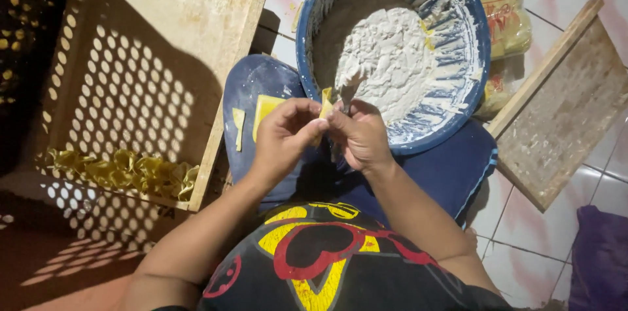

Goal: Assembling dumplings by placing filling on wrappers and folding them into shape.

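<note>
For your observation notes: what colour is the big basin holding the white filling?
Blue basin, smeared white inside; seen in the head view.

Small yellow dough wrapper (325, 103), folded, upright, pinched between fingertips of both hands, just before blue bowl rim.

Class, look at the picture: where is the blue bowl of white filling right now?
In the head view, the blue bowl sits top centre-right, resting on the person's lap just beyond both hands, with a wooden tray to its right and a perforated wooden tray to its left.
</note>
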